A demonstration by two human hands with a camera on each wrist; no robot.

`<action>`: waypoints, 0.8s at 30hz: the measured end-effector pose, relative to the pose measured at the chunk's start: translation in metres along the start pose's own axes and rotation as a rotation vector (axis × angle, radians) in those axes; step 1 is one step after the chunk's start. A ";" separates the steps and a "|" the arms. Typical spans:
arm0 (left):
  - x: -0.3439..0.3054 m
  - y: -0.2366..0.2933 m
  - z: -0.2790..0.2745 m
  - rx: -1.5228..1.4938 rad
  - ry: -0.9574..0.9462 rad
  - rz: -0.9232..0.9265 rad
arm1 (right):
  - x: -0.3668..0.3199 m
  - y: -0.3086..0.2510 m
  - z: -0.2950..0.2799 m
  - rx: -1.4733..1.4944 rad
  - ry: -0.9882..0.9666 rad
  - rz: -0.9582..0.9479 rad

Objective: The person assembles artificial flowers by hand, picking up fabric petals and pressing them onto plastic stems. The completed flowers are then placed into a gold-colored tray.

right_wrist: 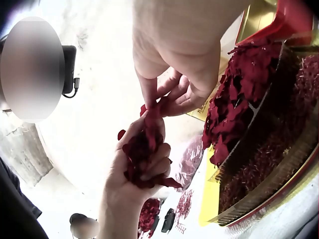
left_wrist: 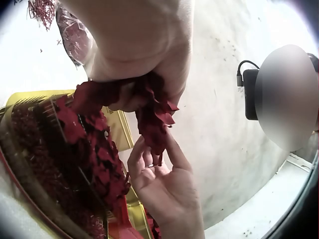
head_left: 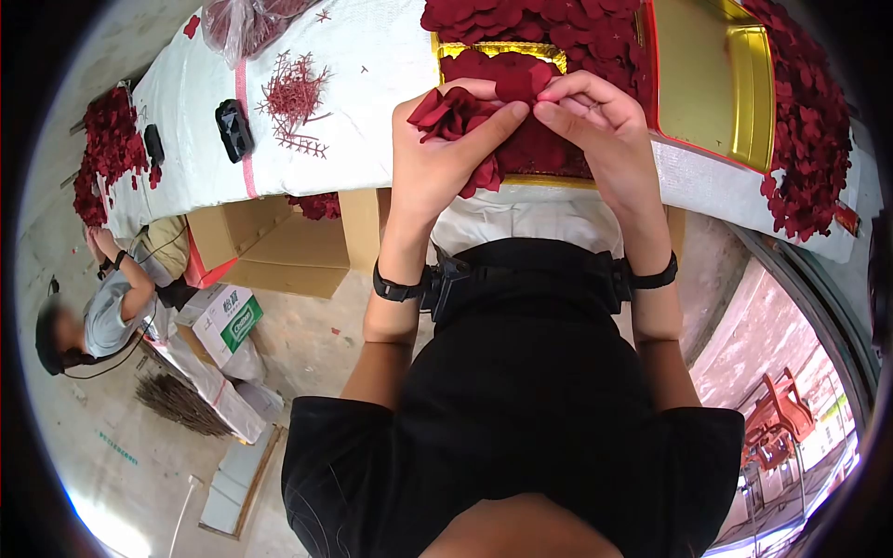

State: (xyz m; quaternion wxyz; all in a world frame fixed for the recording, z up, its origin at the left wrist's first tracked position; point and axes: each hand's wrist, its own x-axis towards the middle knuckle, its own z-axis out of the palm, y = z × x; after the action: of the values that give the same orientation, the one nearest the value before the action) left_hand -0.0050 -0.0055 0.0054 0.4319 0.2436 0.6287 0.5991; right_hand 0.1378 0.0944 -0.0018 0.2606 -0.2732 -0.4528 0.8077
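My left hand [head_left: 435, 153] grips a bunch of dark red fabric petals [head_left: 453, 113], some spilling out past the palm. Thumb and fingertips of my right hand [head_left: 609, 139] pinch a red petal piece [head_left: 523, 84] that the left fingertips also hold, so both hands meet at it. In the right wrist view the left hand [right_wrist: 130, 172] lies under the right hand [right_wrist: 177, 55], petals [right_wrist: 144, 154] curled in its fingers. The left wrist view has the petals [left_wrist: 155, 119] between the left hand [left_wrist: 144, 45] and the right hand [left_wrist: 172, 191].
Behind the hands stands a gold-lined box with petals [head_left: 595, 46], beside a gold tray [head_left: 712, 74]. Red sticks [head_left: 293, 93], a black object [head_left: 233, 130] and a plastic bag [head_left: 246, 28] lie leftward. Below the table edge is a cardboard box [head_left: 288, 246]; another person [head_left: 116, 307] sits at far left.
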 end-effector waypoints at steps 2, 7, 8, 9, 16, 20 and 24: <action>-0.001 0.004 0.001 -0.009 0.001 -0.022 | 0.000 0.002 0.000 0.000 0.022 -0.028; 0.000 0.001 0.001 -0.028 -0.005 -0.002 | 0.001 0.003 0.001 0.073 0.022 -0.093; -0.001 0.001 0.002 -0.033 0.000 -0.006 | 0.000 0.003 0.001 0.065 0.024 -0.101; -0.001 0.002 0.002 -0.039 0.005 -0.011 | 0.000 0.003 0.000 0.056 0.026 -0.109; -0.004 0.008 0.005 0.056 0.043 0.076 | 0.003 0.005 0.002 0.039 0.021 -0.222; -0.005 0.004 0.004 0.095 0.038 0.127 | 0.003 0.005 0.005 0.034 0.049 -0.264; -0.003 0.003 -0.002 0.099 0.014 0.128 | 0.006 0.012 0.006 0.005 0.009 -0.321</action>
State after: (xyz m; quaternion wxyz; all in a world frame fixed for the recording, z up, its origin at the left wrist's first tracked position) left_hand -0.0061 -0.0090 0.0092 0.3756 0.3002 0.6437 0.5954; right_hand 0.1268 0.0897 -0.0106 0.3892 -0.2000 -0.4874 0.7556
